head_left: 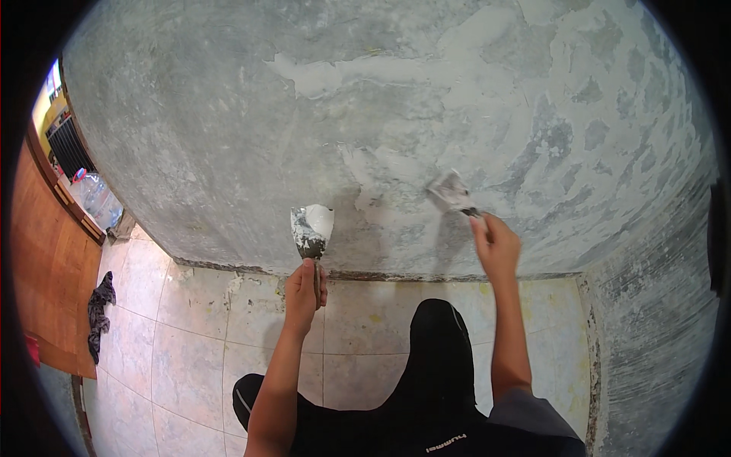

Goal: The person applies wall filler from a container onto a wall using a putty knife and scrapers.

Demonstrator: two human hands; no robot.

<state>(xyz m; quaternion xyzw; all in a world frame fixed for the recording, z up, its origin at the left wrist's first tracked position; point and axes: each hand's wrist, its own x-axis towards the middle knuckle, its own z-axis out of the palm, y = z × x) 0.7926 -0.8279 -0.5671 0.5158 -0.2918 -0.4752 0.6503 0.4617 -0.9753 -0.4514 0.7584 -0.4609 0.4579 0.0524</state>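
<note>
Brown wood makes up the door (57,266) at the left edge; next to it, a clear bottle (99,199) stands at upper left, and a dark cloth (100,314) lies lower down on the tiled floor (183,335); the left part of the wall (190,152) is mostly plain grey, without the pale coat, so this stretch looks undone.

Left of centre, the left hand (304,289) is closed round the handle of the left scraper (310,245), blade up; a white lump of paste (320,221) sits on that blade, so material remains to spread.

Just right of centre, the right hand (500,245) grips the right scraper (454,192), its smeared blade blurred over the wall; whether it touches, I cannot tell; it is near the ragged left edge of the coat (487,38).

From there to the upper right the coat spreads widely, yet grey patches show through; I would judge the wall partly covered, with those gaps and the left stretch remaining; at far right, the side wall (655,327) shows grey with pale streaks.
</note>
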